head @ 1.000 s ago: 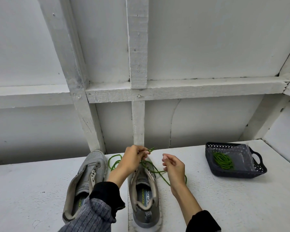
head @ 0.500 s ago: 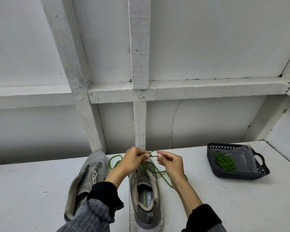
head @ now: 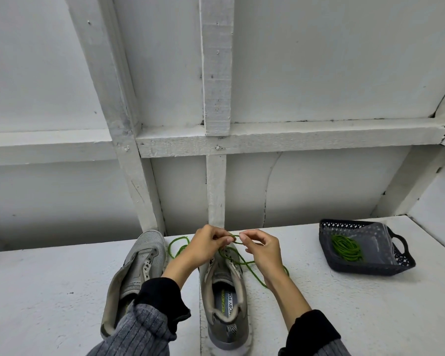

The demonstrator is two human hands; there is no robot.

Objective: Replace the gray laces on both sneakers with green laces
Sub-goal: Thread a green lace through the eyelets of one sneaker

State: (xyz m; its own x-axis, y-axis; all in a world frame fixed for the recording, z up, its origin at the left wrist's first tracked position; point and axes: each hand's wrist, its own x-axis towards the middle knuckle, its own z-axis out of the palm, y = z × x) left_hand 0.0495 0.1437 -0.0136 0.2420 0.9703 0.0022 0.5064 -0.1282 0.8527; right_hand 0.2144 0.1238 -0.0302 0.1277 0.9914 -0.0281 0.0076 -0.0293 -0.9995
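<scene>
Two gray sneakers stand on the white table, toes pointing away from me. The left sneaker (head: 141, 263) has bare eyelets and no lace. Over the toe of the right sneaker (head: 225, 301) my left hand (head: 207, 246) and my right hand (head: 262, 249) each pinch the green lace (head: 244, 263) between fingertips, close together. Loose loops of that lace trail on the table to both sides of the shoe. The toe of the right sneaker is hidden behind my hands.
A dark perforated basket (head: 393, 263) sits at the right of the table (head: 344, 317) with a second coiled green lace (head: 346, 247) inside. White wall panels and wooden beams rise right behind the table's far edge.
My right hand has moved up and left to meet my left hand and now pinches the green lace; a second ago it hung apart from it.
</scene>
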